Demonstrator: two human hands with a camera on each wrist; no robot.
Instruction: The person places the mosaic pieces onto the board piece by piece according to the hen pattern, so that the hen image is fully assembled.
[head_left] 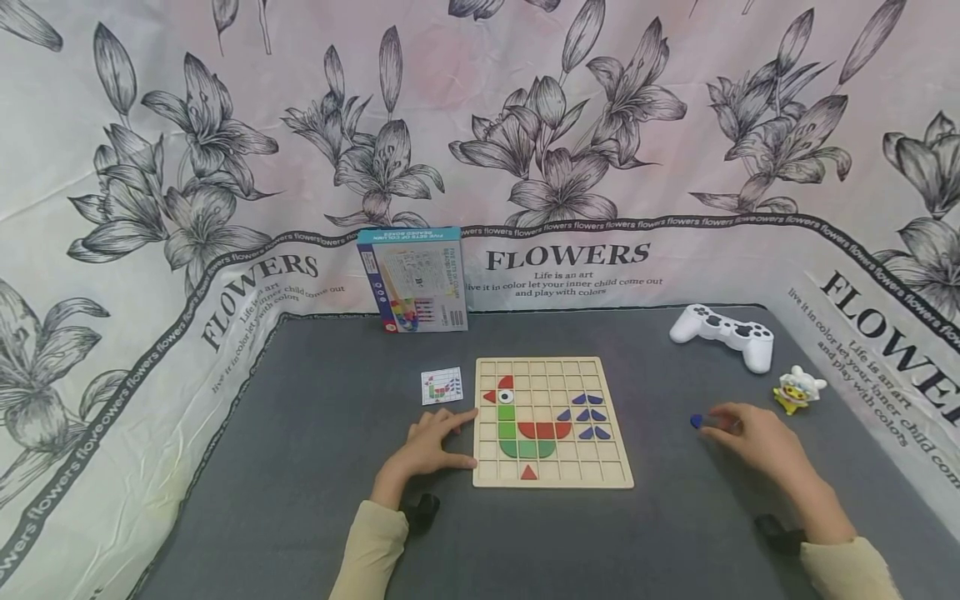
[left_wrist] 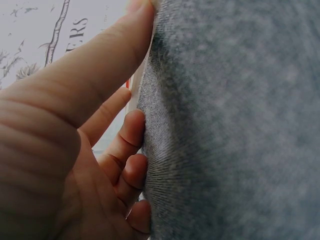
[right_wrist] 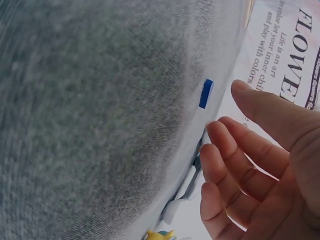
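A square wooden grid board (head_left: 615, 467) lies on the grey cloth, carrying red, green and blue pieces in a bird-like shape. Against its left edge rest the thumb and index fingertip of my left hand (head_left: 427, 446); the other fingers bend toward the cloth in the left wrist view. Right of the board lies a small blue piece (head_left: 697, 422), seen as a blue block (right_wrist: 206, 93) in the right wrist view. My right hand (head_left: 757, 437) is just beside it, thumb and fingers apart, nothing held between them. A red triangle (head_left: 528, 472) sits in the board's bottom row.
A small pattern card (head_left: 442, 386) lies at the board's upper left. Behind stands a boxed set (head_left: 416, 283) against the flowered cloth. A white game controller (head_left: 723, 333) and a small yellow-and-white figurine (head_left: 798, 389) are at the right, beyond my right hand.
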